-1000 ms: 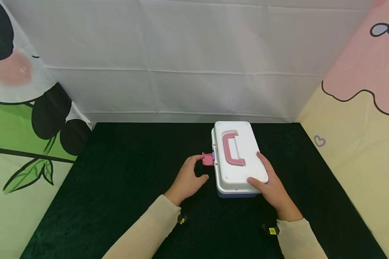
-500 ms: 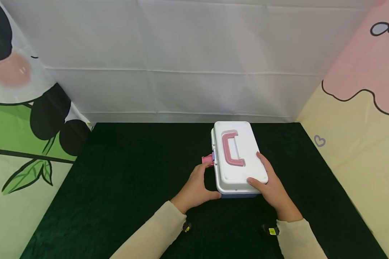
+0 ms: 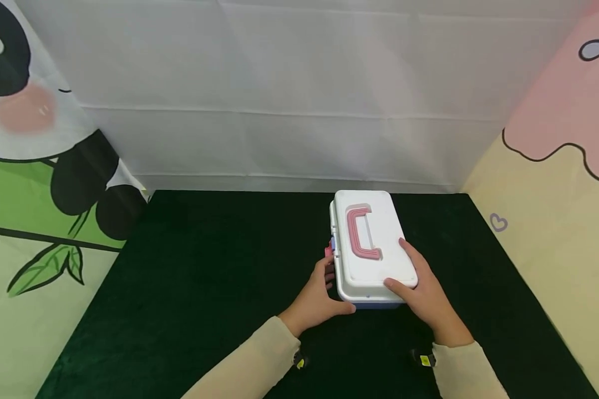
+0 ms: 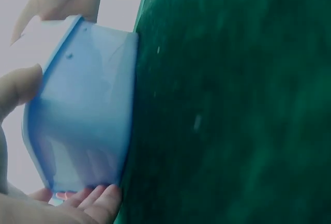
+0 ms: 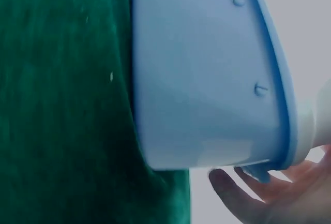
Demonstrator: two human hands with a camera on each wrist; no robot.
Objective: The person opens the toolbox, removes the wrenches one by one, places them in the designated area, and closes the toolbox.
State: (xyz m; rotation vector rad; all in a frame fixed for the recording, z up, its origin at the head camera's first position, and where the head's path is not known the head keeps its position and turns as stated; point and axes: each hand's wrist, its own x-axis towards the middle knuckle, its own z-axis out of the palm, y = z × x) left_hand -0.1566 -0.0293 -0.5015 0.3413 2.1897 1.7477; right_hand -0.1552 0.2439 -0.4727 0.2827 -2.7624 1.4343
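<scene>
A plastic storage box with a white lid, a pink folding handle and a blue base stands lid-down-closed on the green cloth. My left hand holds its near left corner, thumb at the near end and fingers along the left side. Just beyond those fingers, a pink latch sticks out from that side, partly hidden. The right hand grips the near right corner, its thumb on the lid and fingers along the right side. In the right wrist view, its fingers show below the blue base.
Dark green cloth covers the table. A white curtain hangs along the back edge. Printed cloth panels stand at the left and right. A dark wrist camera is worn at each cuff.
My left hand has moved from the pink latch toward me and right, onto the box's near left corner. The right hand keeps its place on the box. The head view has shifted slightly.
</scene>
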